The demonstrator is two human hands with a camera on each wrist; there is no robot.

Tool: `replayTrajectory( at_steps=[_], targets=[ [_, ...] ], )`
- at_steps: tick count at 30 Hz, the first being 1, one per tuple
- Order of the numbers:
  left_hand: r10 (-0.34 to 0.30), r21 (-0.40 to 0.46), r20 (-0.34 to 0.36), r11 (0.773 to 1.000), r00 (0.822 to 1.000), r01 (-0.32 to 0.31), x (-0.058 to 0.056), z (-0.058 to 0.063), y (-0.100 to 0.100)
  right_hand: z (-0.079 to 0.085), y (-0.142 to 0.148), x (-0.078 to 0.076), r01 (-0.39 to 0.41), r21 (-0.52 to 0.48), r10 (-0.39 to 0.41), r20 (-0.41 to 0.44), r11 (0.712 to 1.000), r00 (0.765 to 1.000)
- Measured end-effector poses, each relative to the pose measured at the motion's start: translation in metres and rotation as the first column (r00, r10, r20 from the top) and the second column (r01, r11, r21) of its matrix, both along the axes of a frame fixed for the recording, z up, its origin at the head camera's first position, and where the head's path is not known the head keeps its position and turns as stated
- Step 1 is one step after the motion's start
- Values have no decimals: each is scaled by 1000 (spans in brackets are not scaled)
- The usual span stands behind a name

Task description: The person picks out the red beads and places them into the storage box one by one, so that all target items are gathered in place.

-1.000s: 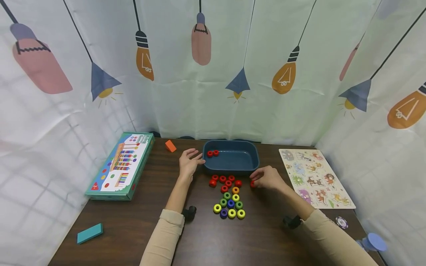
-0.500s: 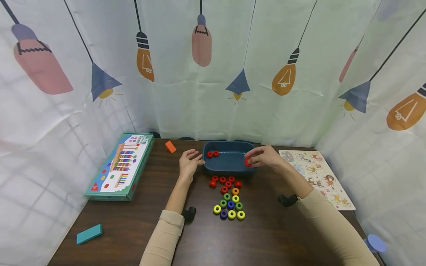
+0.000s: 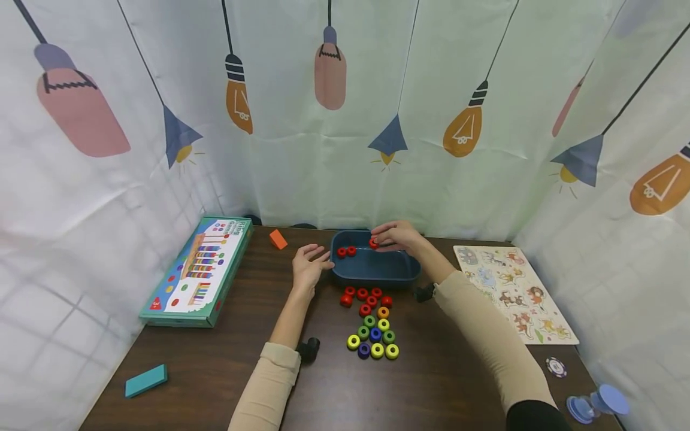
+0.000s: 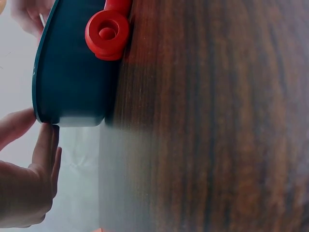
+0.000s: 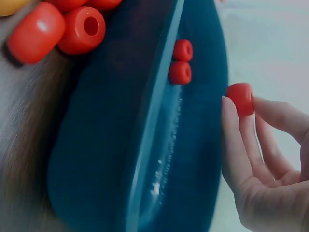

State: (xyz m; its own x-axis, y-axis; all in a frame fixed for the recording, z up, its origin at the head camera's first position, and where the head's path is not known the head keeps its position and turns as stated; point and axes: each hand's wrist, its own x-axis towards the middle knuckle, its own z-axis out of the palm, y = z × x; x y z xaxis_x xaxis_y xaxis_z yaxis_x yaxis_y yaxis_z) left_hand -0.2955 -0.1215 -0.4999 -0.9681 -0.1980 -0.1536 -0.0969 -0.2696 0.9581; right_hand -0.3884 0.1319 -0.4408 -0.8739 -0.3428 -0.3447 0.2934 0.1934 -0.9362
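Note:
My right hand (image 3: 398,237) is over the dark blue tray (image 3: 377,274), its thumb and fingers pinching a red bead (image 5: 240,98). In the right wrist view, that bead appears beyond the tray's far rim, above two red beads (image 5: 181,72) lying inside. My left hand (image 3: 309,267) is at the tray's left end, with fairly straight fingers. In the left wrist view, its fingertips (image 4: 44,135) touch the tray's end near the rim. In front of the tray lie several loose red beads (image 3: 365,310), with green, blue, yellow and orange ones nearer me.
A boxed toy (image 3: 198,272) lies at left, with an orange block (image 3: 278,239) behind and a teal block (image 3: 146,381) in front. At right are an animal puzzle board (image 3: 514,293), a poker chip (image 3: 556,367) and a blue stemmed object (image 3: 598,403). A curtain (image 3: 302,167) hangs behind the table.
My right hand has picked up a red bead from the table right of the bead group and carried it up and leftward over the tray. The left hand stays at the tray's end.

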Motion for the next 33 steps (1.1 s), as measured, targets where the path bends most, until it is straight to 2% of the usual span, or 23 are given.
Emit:
replayTrajectory(
  at_steps=[4, 8, 19, 26, 33],
  targets=[
    [2, 4, 3, 1000, 1000, -2, 0, -1, 0, -14, -15, -11, 43, -9, -43, 35, 999, 998],
    [7, 4, 0, 1000, 1000, -7, 1, -2, 1, -28, -26, -14, 67, -1, -67, 32, 998, 997],
    [2, -4, -5, 1000, 1000, -2, 1, -1, 1, -50, -50, -8, 137, 128, -126, -91, 982, 988],
    [-16, -11, 2, 1000, 1000, 16, -1, 1, 0, -44, -44, -3, 152, 171, -131, -130, 974, 983],
    [-14, -5, 3, 1000, 1000, 14, -1, 0, -1, -18, -28, 20, 82, 188, -44, -201, 979, 979]
  ],
)
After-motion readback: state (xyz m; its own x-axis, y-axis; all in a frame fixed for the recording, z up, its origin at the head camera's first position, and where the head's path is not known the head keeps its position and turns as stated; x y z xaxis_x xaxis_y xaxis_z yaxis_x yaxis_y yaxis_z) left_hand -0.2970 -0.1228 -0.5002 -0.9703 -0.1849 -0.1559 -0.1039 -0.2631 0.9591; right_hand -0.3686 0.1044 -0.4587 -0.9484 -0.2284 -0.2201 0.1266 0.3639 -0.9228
